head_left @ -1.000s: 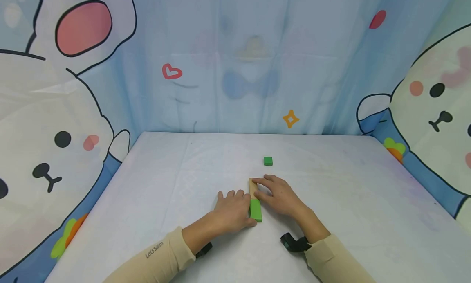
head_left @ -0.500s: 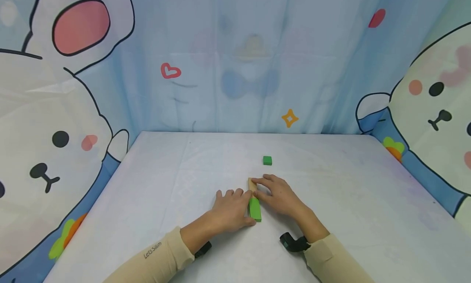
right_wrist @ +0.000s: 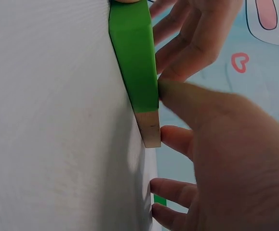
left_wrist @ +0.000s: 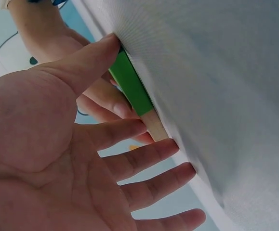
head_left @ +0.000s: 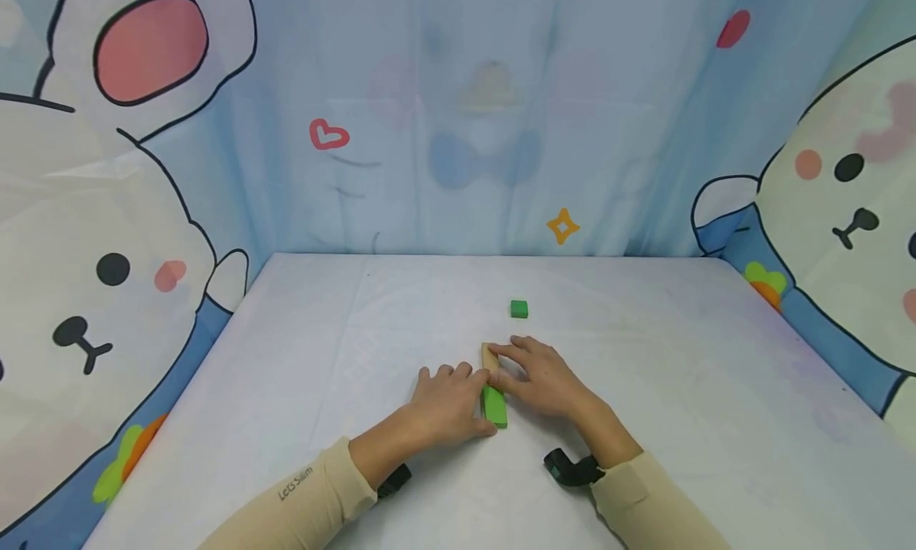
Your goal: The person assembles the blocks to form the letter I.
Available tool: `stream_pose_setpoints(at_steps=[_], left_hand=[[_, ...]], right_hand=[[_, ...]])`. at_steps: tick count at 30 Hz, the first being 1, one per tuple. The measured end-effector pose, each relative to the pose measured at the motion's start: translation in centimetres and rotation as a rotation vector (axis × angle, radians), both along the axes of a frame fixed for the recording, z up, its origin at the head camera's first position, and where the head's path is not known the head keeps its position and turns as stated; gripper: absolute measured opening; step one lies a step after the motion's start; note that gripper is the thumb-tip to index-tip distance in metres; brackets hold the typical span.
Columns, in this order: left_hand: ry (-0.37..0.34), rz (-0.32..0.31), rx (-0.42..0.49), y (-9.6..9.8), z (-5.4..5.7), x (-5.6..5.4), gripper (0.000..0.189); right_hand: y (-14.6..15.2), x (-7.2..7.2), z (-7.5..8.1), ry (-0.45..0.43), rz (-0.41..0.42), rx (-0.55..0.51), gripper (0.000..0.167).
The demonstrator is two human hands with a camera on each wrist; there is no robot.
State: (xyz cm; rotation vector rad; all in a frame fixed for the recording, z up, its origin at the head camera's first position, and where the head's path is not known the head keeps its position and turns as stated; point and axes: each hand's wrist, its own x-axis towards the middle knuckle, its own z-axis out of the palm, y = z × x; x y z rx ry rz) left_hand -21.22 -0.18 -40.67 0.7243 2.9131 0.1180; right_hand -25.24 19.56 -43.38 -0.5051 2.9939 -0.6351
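A long green block (head_left: 495,411) lies end to end with a plain wooden block (head_left: 490,357) on the white tabletop. My left hand (head_left: 449,407) is on their left side: the thumb touches the green block's near end and the index fingertip is close to the seam. In the left wrist view its other fingers spread fairly straight. My right hand (head_left: 542,379) reaches in from the right. Its thumb rests near the seam and its index finger touches the wooden block, as the right wrist view shows. The fingers partly hide the seam from above.
A small green block (head_left: 519,309) sits beyond the wooden one, apart from both hands. The white table (head_left: 401,296) ends at a blue curtain (head_left: 401,176) with cartoon animals. A black camera mount (head_left: 572,467) is on the right wrist.
The head view has shifted slightly. The left hand's index finger and the right thumb have come a little closer together over the seam; the blocks look otherwise unmoved.
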Motion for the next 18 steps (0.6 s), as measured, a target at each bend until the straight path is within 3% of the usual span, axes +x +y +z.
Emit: stream_pose_setpoints(at_steps=[12,18], left_hand=[[-0.012,-0.01,0.013,0.06,0.12,0.04,0.065],[-0.063,-0.013,0.093,-0.22,0.05,-0.48,0.069]], right_hand=[[0.29,0.06,0.1,-0.013,0.031,0.022,0.071],[0.56,0.02,0.09,-0.011,0.042,-0.002,0.07]])
